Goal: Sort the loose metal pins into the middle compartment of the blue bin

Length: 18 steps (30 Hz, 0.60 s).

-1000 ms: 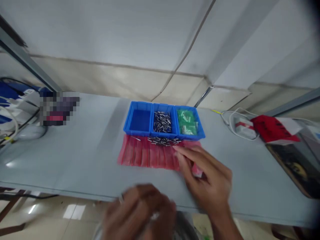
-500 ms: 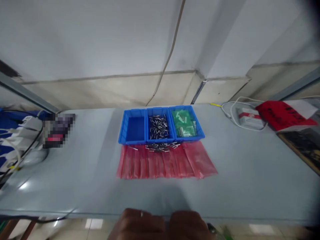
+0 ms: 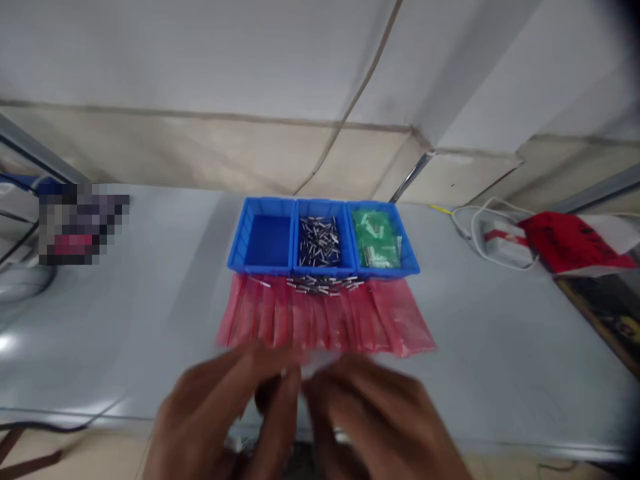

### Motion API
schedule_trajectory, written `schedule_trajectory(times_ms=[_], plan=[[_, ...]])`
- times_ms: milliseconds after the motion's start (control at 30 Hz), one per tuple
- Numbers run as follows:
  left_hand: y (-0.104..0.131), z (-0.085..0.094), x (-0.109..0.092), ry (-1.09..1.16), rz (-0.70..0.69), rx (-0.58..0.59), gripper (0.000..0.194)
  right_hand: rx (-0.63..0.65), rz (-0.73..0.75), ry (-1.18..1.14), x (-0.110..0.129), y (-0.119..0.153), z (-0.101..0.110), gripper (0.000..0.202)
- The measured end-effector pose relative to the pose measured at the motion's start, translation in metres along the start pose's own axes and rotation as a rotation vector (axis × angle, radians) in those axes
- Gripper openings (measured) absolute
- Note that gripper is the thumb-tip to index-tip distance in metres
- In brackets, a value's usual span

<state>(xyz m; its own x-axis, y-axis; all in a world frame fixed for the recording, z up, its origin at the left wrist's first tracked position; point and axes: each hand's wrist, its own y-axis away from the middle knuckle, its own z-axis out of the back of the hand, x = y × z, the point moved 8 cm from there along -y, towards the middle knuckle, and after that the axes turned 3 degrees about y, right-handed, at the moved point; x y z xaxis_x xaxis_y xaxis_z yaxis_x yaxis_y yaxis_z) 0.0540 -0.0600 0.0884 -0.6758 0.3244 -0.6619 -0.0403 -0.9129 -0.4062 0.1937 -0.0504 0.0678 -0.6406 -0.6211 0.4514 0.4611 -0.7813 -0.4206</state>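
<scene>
My left hand and my right hand are close together at the front edge of the table, blurred, fingertips nearly meeting. A small, pale, see-through thing shows between the fingertips, too smeared to name. Just beyond them lies a row of pink plastic bags, side by side. Small metal pins rest on the bags' far ends. Behind stand three joined blue bins: the left bin is bare inside, the middle bin holds many metal pins, the right bin holds green packets.
On the right are a white cable, a white box with a red band, a red bag and a dark flat item. A blurred-out item lies at the left. A wall rises behind the table.
Both my hands have risen from the bottom edge towards the pink bags, and their fingers now show. The view has shifted slightly.
</scene>
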Motion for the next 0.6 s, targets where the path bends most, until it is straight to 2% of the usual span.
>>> schedule_trajectory(times_ms=[33,133,200,333,467,600], plan=[[-0.004,-0.006,0.005,0.02,-0.038,0.04,0.014,0.0,0.017,0.104,-0.006,-0.004,-0.001,0.02],[-0.019,-0.005,0.029,-0.061,-0.072,-0.083,0.009,0.119,0.034,0.433,-0.038,-0.014,-0.011,0.016],[-0.031,-0.012,0.039,-0.119,-0.119,-0.044,0.011,0.231,0.053,0.524,-0.056,-0.019,-0.022,0.021],[-0.049,-0.013,0.048,-0.166,-0.188,-0.031,0.014,0.395,0.06,0.587,-0.069,-0.028,-0.045,0.037],[-0.055,-0.011,0.051,-0.143,-0.148,-0.077,0.014,0.508,0.07,0.529,-0.068,-0.029,-0.062,0.04],[-0.054,-0.016,0.046,-0.105,-0.144,-0.105,0.013,0.455,-0.001,0.455,-0.066,-0.033,-0.053,0.04]])
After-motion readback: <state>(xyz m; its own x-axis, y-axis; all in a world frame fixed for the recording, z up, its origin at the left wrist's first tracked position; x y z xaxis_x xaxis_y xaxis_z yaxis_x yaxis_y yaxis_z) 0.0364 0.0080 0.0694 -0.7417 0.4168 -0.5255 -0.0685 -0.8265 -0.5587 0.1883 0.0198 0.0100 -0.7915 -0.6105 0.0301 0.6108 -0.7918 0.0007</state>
